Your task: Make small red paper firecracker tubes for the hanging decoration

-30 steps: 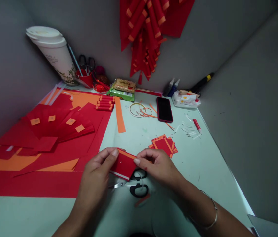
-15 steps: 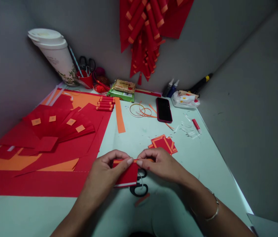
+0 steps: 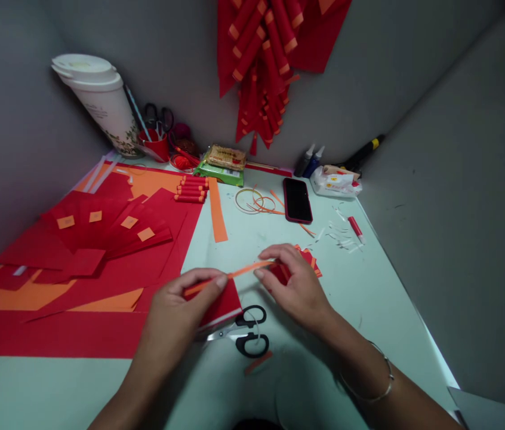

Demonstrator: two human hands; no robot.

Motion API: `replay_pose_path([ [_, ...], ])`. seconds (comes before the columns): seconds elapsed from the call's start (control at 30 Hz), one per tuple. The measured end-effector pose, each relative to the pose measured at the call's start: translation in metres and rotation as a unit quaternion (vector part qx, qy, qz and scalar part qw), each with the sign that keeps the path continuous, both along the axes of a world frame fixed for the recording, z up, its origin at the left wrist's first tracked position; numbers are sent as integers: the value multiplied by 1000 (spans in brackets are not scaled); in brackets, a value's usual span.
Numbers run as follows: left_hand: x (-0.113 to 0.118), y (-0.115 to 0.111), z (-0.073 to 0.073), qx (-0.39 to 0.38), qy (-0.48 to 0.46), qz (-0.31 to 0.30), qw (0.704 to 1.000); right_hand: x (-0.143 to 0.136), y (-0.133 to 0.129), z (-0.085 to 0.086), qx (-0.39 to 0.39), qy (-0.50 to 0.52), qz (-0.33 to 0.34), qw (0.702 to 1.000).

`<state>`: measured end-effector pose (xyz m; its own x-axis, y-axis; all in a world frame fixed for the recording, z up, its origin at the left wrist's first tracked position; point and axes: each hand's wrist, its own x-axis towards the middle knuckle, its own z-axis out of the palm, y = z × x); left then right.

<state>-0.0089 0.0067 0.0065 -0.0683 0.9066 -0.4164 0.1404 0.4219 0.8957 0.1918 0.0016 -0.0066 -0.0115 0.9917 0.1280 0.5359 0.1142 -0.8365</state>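
Observation:
My left hand (image 3: 185,304) pinches a small red paper piece (image 3: 223,304) with a white strip along its near edge. A thin orange paper strip (image 3: 243,270) lies along the top of the red piece under my left thumb, and its free end sticks out to the right. Around that end is my right hand (image 3: 295,283), with thumb and forefinger apart on either side of the strip. Black-handled scissors (image 3: 252,345) rest on the table just below, their blades partly under the red piece. Behind my right hand is a pile of orange-edged red pieces (image 3: 310,261), partly covered.
Red and orange paper sheets (image 3: 113,331) spread over the left side. Farther back are small red rolls (image 3: 191,189), an orange strip (image 3: 218,209), a phone (image 3: 298,200) and a glue stick (image 3: 356,230). A white cup (image 3: 100,101) stands back left. Red paper firecrackers (image 3: 264,42) hang on the wall.
My right hand has moved up and to the right, its fingers parting, and the strip's end now rises off the red piece. My left hand has shifted left with the paper, uncovering more of the scissors.

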Motion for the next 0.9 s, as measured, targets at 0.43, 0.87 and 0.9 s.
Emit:
replay_pose_path([
  [0.43,3,10,2,-6,-232,249,940,-18,-43,2,-6,-302,312,901],
  [0.87,1,7,8,-8,-231,234,944,-12,-47,0,-25,-321,295,900],
  [0.9,1,7,8,-4,-235,237,943,-7,-45,1,-45,-294,290,909],
])
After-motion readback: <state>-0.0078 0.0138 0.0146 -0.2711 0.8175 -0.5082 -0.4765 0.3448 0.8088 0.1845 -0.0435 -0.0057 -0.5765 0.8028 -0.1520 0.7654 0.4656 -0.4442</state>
